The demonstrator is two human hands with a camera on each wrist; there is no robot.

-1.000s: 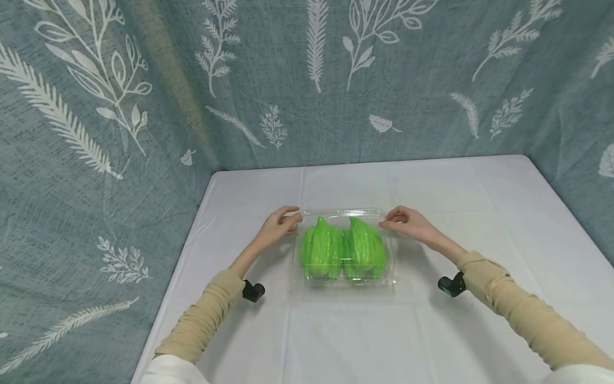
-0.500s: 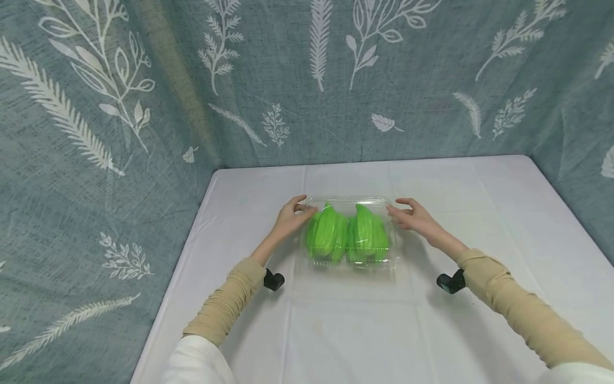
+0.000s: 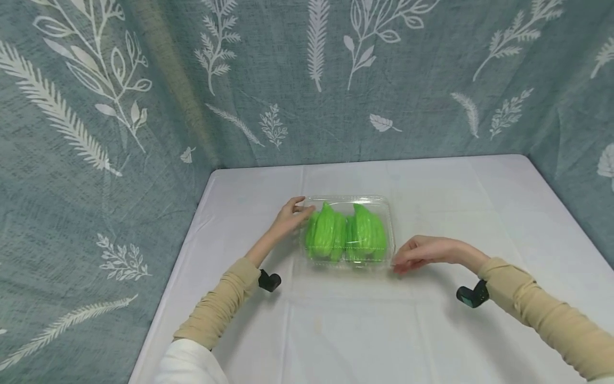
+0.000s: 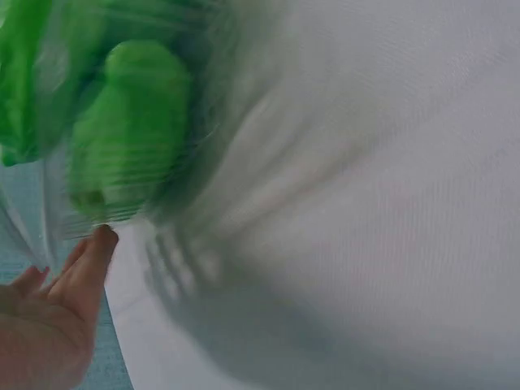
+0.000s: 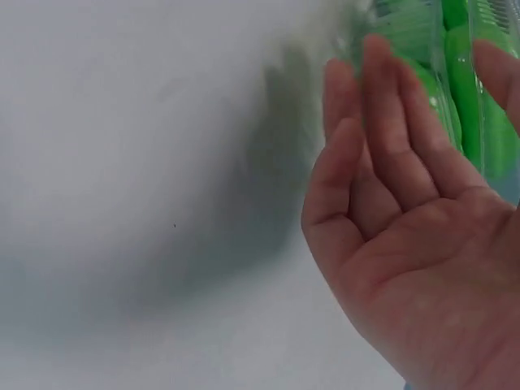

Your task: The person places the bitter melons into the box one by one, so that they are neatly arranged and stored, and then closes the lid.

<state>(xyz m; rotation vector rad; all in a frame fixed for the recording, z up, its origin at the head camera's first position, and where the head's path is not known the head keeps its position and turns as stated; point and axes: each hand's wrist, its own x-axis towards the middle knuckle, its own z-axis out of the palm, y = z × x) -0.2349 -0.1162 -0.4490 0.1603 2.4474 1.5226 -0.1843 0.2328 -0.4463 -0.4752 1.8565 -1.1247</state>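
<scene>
A clear plastic clamshell box [image 3: 347, 199] lies on the table with its lid down. Green ridged fruits that look like star fruit [image 3: 324, 233] fill it in two groups, seen through the plastic. My left hand [image 3: 289, 217] is at the box's far left corner, its thumb along the side and its fingertips at the rim. In the left wrist view, straight fingers [image 4: 96, 260] meet the box's edge. My right hand [image 3: 424, 252] is beside the near right corner, fingertips close to it. Its palm shows in the right wrist view, with fingers [image 5: 386, 106] loosely bent and holding nothing.
A white cloth [image 3: 345, 330] covers the table. Teal curtains with white leaf patterns [image 3: 336, 122] stand behind it and at both sides. A black wrist camera [image 3: 472, 294] sits under each forearm.
The box has shifted slightly away from me and to the right between both hands. My right hand has then left the far right corner and come toward me to the near right corner.
</scene>
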